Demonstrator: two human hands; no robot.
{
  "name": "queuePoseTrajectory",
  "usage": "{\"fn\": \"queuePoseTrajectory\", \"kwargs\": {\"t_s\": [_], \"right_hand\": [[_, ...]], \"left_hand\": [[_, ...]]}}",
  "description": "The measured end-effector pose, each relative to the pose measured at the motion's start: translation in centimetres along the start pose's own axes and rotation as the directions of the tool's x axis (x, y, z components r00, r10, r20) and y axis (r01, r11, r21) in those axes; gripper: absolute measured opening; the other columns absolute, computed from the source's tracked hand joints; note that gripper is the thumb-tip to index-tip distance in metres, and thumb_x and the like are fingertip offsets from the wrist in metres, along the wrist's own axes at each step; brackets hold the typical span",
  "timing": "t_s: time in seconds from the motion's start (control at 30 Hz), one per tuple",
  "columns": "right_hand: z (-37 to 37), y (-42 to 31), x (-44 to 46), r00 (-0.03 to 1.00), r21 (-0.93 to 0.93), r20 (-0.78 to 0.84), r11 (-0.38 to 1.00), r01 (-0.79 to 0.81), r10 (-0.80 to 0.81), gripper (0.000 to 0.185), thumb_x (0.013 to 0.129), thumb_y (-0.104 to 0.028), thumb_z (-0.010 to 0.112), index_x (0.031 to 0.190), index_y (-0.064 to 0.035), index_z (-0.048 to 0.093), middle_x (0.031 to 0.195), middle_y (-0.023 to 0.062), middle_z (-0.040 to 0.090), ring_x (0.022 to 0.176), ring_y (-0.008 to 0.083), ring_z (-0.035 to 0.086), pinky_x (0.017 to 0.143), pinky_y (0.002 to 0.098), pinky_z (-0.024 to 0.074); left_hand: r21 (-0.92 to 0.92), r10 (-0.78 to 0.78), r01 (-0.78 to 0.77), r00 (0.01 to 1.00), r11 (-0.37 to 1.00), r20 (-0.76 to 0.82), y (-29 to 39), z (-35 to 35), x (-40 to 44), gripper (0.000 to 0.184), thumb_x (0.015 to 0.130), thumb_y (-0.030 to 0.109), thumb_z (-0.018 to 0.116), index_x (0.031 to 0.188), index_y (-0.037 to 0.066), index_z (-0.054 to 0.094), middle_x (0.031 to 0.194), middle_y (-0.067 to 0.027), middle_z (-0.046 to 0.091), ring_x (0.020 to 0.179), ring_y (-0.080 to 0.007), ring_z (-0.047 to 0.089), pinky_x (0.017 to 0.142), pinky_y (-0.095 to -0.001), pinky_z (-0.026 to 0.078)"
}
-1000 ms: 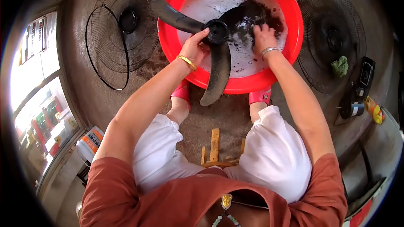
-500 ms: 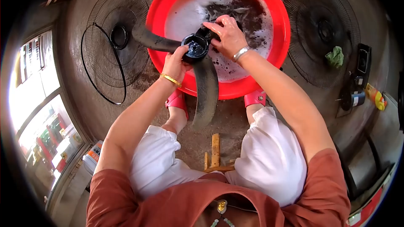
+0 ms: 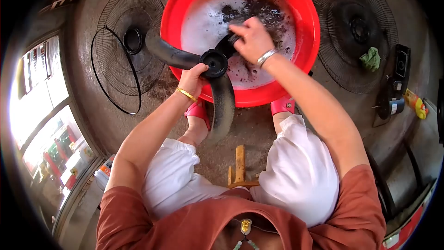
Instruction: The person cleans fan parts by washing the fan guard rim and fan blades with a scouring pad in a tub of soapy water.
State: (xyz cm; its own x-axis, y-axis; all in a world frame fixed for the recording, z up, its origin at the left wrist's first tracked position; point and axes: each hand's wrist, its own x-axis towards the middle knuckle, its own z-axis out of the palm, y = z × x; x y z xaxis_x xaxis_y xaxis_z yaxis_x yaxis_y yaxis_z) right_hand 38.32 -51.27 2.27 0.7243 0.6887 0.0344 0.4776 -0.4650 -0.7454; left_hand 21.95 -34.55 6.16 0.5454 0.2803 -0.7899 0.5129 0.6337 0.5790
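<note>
A black three-bladed fan blade (image 3: 175,55) hangs tilted over the near left rim of a red basin (image 3: 309,32). My left hand (image 3: 193,79) is closed on it at the round hub, thumb on the hub's edge. One blade points left, one hangs down towards my feet with dusty grime on it, and the third reaches over the water. On that third blade my right hand (image 3: 253,41) is closed, its fingertips smeared by motion. Whether a cloth or brush is under those fingers I cannot tell. White suds and dark murky water fill the basin.
Wire fan grilles lie on the floor, one left (image 3: 115,9) and one right (image 3: 333,69). A thin black ring (image 3: 95,71) rests on the left one, a green cloth (image 3: 370,59) on the right one. Beyond it is a black fan part (image 3: 400,67).
My right hand has shifted slightly and now blurs at the fingertips. The hub has turned a little, and the suds inside it no longer show. My left hand keeps its hold.
</note>
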Motion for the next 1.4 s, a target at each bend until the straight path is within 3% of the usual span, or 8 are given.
{"fn": "queuePoseTrajectory", "kwargs": {"t_s": [0.27,0.47,0.63,0.8,0.87,1.03,1.23,1.4], "right_hand": [[-0.8,4.7,0.8,0.947,-0.524,0.203,0.844,-0.11,0.249,0.026,0.086,-0.015,0.051,0.103,-0.0138,0.07,0.116,0.0171,0.051,0.111,0.0329,0.052,0.086,0.0418,0.052],[-4.7,7.2,0.6,0.898,-0.24,-0.021,0.87,-0.431,0.439,0.04,0.075,-0.023,0.063,0.114,-0.0164,0.065,0.124,0.0243,0.051,0.11,0.0404,0.053,0.095,0.044,0.0459],[-8.0,4.5,1.7,0.937,0.212,-0.274,0.964,-0.161,0.217,0.039,0.069,-0.024,0.065,0.104,-0.0085,0.07,0.094,0.0204,0.066,0.094,0.0324,0.062,0.087,0.0382,0.0481],[-4.4,-2.0,2.0,0.8,-0.159,-0.432,0.909,0.386,-0.416,0.026,0.067,-0.013,0.062,0.093,-0.0135,0.067,0.081,0.0131,0.061,0.08,0.0328,0.057,0.076,0.0433,0.0464],[-3.7,0.6,1.8,0.971,-0.115,-0.16,0.98,0.162,-0.179,0.039,0.066,-0.014,0.07,0.104,-0.0132,0.068,0.098,0.0118,0.056,0.099,0.0326,0.053,0.088,0.0399,0.0462],[-3.1,5.1,0.7,0.983,-0.296,-0.063,0.938,-0.183,0.172,0.03,0.071,-0.013,0.067,0.101,-0.0105,0.067,0.109,0.016,0.05,0.103,0.0354,0.049,0.083,0.0421,0.0506],[0.0,-0.5,-0.9,0.976,0.098,-0.202,0.99,0.1,-0.079,0.043,0.067,-0.012,0.067,0.109,-0.0107,0.066,0.096,0.0149,0.051,0.093,0.0322,0.052,0.084,0.0395,0.047],[-1.7,6.1,0.0,0.945,-0.159,-0.212,0.945,-0.284,0.249,0.042,0.07,-0.016,0.07,0.113,-0.0128,0.066,0.104,0.0169,0.052,0.099,0.0337,0.053,0.087,0.0408,0.0478]], "left_hand": [[-0.037,-0.115,0.114,0.993,0.993,-0.005,0.5,-2.0,-0.8,0.011,0.077,0.008,0.061,0.086,0.003,0.062,0.085,-0.0083,0.066,0.079,-0.0203,0.064,0.069,-0.0376,0.054],[-0.068,-0.068,0.072,0.996,0.995,0.058,3.5,-3.8,-3.5,0.023,0.079,0.007,0.053,0.098,-0.004,0.061,0.094,-0.0138,0.067,0.088,-0.0236,0.066,0.074,-0.0387,0.055],[-0.076,-0.08,0.087,0.993,0.993,0.086,4.8,-2.9,-5.1,0.025,0.079,0.005,0.053,0.101,-0.006,0.06,0.095,-0.0136,0.066,0.089,-0.0231,0.065,0.077,-0.0368,0.053],[-0.129,-0.054,0.065,0.995,0.99,0.089,4.2,-1.1,-4.8,0.019,0.079,0.004,0.055,0.094,-0.004,0.063,0.091,-0.0107,0.067,0.086,-0.0219,0.064,0.076,-0.0358,0.052],[-0.128,-0.017,0.021,0.999,0.992,0.03,3.6,-1.2,-4.1,0.017,0.079,0.004,0.055,0.093,-0.003,0.063,0.091,-0.0101,0.067,0.086,-0.0217,0.064,0.076,-0.0354,0.052],[-0.053,-0.063,0.067,0.995,0.996,0.072,1.9,-1.6,-4.2,0.029,0.077,0.006,0.054,0.104,-0.002,0.061,0.103,-0.0121,0.066,0.095,-0.0242,0.063,0.083,-0.0399,0.051],[-0.153,-0.034,0.03,0.999,0.988,-0.02,2.2,0.9,-4.3,0.014,0.077,0.003,0.056,0.089,0.001,0.064,0.091,-0.0071,0.066,0.089,-0.02,0.062,0.078,-0.0397,0.052],[-0.154,-0.054,0.05,0.998,0.987,-0.023,3.3,1.6,-5.3,0.014,0.076,0.002,0.056,0.088,0.001,0.064,0.091,-0.0069,0.066,0.086,-0.0197,0.062,0.077,-0.0361,0.052]]}}
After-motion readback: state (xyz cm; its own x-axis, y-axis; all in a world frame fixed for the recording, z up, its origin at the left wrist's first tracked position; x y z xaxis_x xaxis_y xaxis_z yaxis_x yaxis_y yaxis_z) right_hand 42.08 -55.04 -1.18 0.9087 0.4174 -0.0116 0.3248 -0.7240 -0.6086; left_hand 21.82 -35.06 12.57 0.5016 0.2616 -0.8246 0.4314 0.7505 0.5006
